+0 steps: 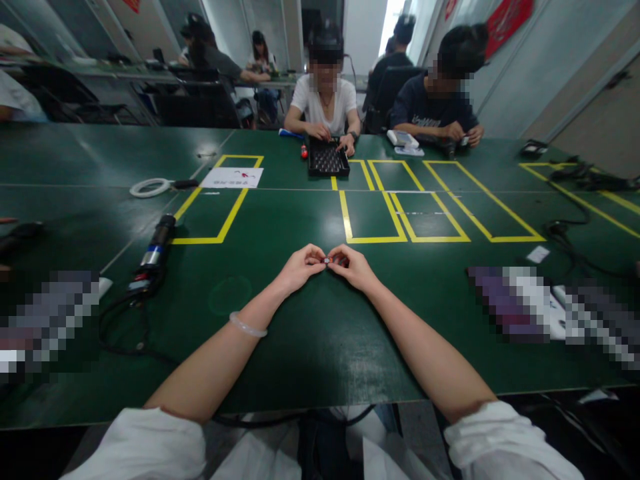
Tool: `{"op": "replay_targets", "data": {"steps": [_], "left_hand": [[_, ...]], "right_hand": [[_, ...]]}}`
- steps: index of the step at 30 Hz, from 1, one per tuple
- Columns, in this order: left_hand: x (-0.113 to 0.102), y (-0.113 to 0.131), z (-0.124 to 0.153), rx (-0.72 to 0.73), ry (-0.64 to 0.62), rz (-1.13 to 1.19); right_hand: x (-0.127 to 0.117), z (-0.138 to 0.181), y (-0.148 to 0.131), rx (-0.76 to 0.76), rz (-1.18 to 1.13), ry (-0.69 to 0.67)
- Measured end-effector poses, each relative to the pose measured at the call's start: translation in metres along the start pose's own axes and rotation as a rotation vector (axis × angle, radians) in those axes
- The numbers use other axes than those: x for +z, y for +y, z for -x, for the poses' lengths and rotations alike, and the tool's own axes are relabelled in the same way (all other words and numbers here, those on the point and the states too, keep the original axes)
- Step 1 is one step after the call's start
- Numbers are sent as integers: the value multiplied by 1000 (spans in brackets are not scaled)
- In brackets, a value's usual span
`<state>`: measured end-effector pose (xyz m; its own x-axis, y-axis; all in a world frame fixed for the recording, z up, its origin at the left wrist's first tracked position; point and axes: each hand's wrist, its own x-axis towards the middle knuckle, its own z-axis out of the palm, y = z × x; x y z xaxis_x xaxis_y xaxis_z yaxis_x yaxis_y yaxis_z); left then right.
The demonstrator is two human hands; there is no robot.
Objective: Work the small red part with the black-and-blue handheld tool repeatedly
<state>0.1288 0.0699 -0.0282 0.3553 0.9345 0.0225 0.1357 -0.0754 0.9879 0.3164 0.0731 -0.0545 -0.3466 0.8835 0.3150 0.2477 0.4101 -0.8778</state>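
Both my hands meet over the green table [320,360], fingertips almost touching. Between them is a small part with silvery and orange-red bits [327,261], too small to name. My left hand [303,268], with a pale bangle [249,326] on the wrist, pinches its left side between thumb and fingers. On the other side my right hand [352,265] is closed in a pinch too, with something dark and reddish partly showing between its fingers. The fingers hide most of the part.
Left of my hands lies a black-and-blue cylindrical tool [156,248] with a cable. Yellow tape outlines [377,239] mark the table. Across it, a person [325,100] reaches into a black tray [328,160]; another person [435,100] handles a small object. Black cables [570,230] lie at right.
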Motion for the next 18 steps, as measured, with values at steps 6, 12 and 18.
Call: {"op": "replay_targets", "data": {"steps": [6,12,18], "left_hand": [[0,1,1,1,0,-4],[-1,-1,1,-18,-9,-18],[-4,-2,-1,-43,-71,-33]], "right_hand": [[0,0,-2,5,12,2],[1,1,-3,9,10,11],[0,0,-1,82,-16,37]]}}
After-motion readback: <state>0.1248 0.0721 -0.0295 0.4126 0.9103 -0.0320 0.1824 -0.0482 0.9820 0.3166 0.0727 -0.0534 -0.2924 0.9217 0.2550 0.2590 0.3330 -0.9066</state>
